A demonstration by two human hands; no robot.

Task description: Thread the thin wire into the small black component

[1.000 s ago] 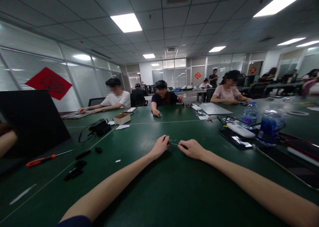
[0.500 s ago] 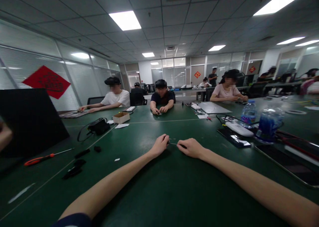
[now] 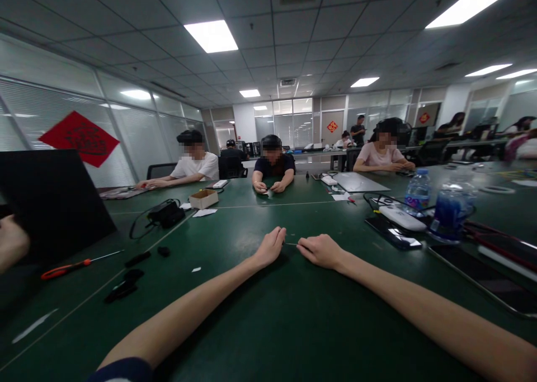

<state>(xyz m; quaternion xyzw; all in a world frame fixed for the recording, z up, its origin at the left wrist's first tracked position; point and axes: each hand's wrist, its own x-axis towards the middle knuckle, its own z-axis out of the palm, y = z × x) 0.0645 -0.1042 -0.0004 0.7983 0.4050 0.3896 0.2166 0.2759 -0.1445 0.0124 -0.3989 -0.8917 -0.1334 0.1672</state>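
Over the middle of the green table [image 3: 293,315], my left hand [image 3: 271,246] and my right hand [image 3: 321,250] face each other with a small gap between them. A thin, pale, thread-like piece [image 3: 291,244] spans that gap. Both hands are closed, each with its fingers pinched at one end of the thin piece. What exactly it is, and whether anything more lies inside the fingers, is too small to tell. Both forearms rest low over the table.
On the left are a screwdriver [image 3: 79,265], black pieces [image 3: 123,287], a black device with a cable [image 3: 168,213] and an open box [image 3: 203,199]. Bottles [image 3: 453,211] and phones [image 3: 478,276] lie right. People sit opposite; another person's hand [image 3: 12,242] shows at the left edge.
My hands have barely moved, and the thin piece between them looks straighter. At the left edge, the other person's hand has come further into view.
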